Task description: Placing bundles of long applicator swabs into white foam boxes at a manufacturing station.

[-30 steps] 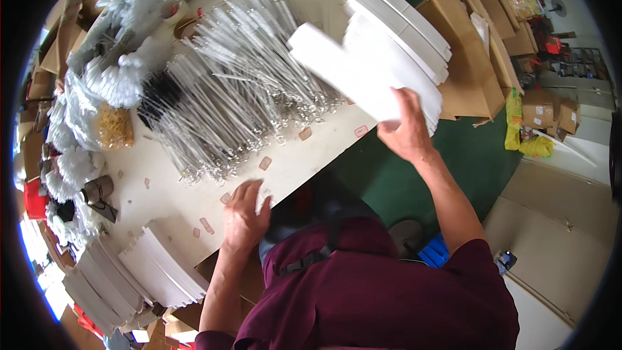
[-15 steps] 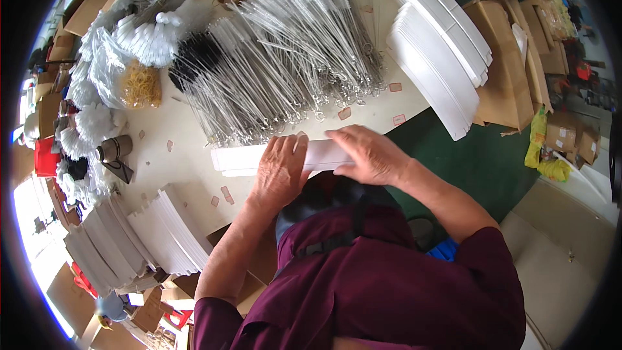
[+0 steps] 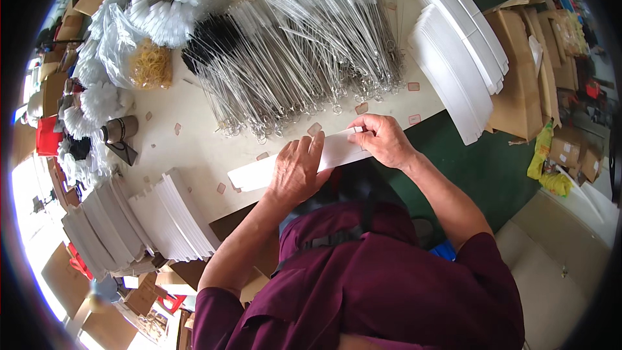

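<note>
White card, by the look of it, makes up the long flat strip (image 3: 338, 149) held before the person, along the near edge of the counter (image 3: 207, 136). The right hand (image 3: 383, 141) pinches the strip's right end between thumb and fingers. The left hand (image 3: 298, 168) lies across its middle, fingers together on top; its underside is hidden, so I cannot tell whether it grips the strip or only presses on it.

Just beyond the hands, thin metal brushes (image 3: 304, 58) lie in a broad heap, their looped ends toward the person and pale bristles pointing away. At the heap's left end, some brushes have black bristles (image 3: 217, 39). Small reddish labels (image 3: 361, 107) dot the surface nearby.

To the right, a stack of white cartons (image 3: 450, 68) leans over the counter's edge, near an open brown cardboard box (image 3: 518, 78). To the left are a clear bag with yellow bands (image 3: 150, 65), a dark cup (image 3: 120, 129) and, nearer the person, stacks of flat white pieces (image 3: 172, 217). The floor (image 3: 453, 181) is green.
</note>
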Demonstrator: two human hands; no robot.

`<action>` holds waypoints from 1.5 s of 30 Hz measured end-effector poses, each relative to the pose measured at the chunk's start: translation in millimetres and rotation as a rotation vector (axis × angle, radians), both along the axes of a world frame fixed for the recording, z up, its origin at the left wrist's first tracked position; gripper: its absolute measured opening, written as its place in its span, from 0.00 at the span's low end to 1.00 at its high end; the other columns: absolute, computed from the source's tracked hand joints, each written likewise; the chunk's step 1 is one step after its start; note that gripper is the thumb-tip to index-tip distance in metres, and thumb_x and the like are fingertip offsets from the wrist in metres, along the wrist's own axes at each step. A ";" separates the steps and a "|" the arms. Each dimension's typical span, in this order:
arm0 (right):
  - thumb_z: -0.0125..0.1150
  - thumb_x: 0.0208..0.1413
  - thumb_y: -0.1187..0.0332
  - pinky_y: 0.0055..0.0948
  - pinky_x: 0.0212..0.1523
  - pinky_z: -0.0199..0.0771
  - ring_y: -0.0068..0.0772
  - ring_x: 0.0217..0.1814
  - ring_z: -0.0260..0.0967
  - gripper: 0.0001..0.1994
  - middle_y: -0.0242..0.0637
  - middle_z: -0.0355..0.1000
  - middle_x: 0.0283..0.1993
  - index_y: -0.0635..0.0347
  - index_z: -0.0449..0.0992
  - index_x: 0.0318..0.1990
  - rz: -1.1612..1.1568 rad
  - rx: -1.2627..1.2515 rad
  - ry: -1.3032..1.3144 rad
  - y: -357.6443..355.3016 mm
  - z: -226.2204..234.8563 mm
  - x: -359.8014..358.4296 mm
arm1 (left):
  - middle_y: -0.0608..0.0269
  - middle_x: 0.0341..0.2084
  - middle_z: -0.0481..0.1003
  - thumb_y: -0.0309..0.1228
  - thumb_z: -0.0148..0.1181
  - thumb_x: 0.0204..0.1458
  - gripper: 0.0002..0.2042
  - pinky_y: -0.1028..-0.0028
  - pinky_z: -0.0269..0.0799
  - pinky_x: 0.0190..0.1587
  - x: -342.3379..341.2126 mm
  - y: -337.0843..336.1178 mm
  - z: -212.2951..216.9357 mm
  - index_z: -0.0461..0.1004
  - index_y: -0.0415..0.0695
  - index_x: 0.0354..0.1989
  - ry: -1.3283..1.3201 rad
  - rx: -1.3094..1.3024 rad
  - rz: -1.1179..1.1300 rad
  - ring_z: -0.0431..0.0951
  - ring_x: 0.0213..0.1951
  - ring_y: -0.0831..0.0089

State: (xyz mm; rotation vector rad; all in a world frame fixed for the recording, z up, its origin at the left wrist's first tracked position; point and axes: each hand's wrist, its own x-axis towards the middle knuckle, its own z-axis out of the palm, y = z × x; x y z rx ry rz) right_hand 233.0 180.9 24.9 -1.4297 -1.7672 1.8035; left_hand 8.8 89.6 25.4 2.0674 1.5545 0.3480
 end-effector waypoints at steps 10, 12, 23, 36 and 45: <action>0.68 0.53 0.70 0.41 0.50 0.74 0.48 0.48 0.72 0.22 0.46 0.70 0.52 0.64 0.73 0.55 0.065 0.839 -0.313 -37.4 3.3 -14.6 | 0.50 0.47 0.75 0.37 0.73 0.43 0.36 0.56 0.76 0.46 -13.2 -5.7 -11.2 0.65 0.37 0.60 0.056 -0.023 0.116 0.79 0.45 0.52; 0.68 0.51 0.69 0.41 0.54 0.72 0.50 0.52 0.69 0.26 0.48 0.66 0.56 0.65 0.72 0.58 0.105 0.839 -0.373 -44.4 5.0 -21.0 | 0.50 0.47 0.75 0.37 0.72 0.43 0.36 0.56 0.76 0.46 -13.3 -7.6 -12.5 0.65 0.37 0.60 0.062 -0.018 0.126 0.79 0.45 0.52; 0.69 0.51 0.69 0.46 0.60 0.68 0.56 0.58 0.65 0.32 0.53 0.62 0.62 0.67 0.65 0.64 0.085 0.854 -0.449 -57.9 6.5 -34.3 | 0.52 0.43 0.73 0.35 0.72 0.42 0.35 0.62 0.75 0.44 -13.6 -9.3 -12.1 0.65 0.34 0.59 0.133 0.068 0.097 0.76 0.41 0.58; 0.71 0.52 0.68 0.33 0.38 0.77 0.35 0.36 0.75 0.18 0.41 0.77 0.44 0.65 0.76 0.49 -0.140 0.277 -0.155 -57.3 -8.7 -37.5 | 0.52 0.45 0.73 0.36 0.71 0.43 0.35 0.60 0.74 0.47 -15.6 -17.5 -16.9 0.66 0.35 0.60 0.181 -0.002 0.097 0.77 0.44 0.56; 0.63 0.64 0.61 0.20 0.19 0.73 0.23 0.23 0.75 0.19 0.41 0.79 0.35 0.74 0.76 0.49 -0.145 -0.337 0.147 -34.9 -4.4 -24.1 | 0.51 0.47 0.74 0.36 0.71 0.42 0.34 0.60 0.74 0.49 -24.0 -22.2 -24.0 0.67 0.35 0.59 0.156 0.086 0.043 0.77 0.45 0.56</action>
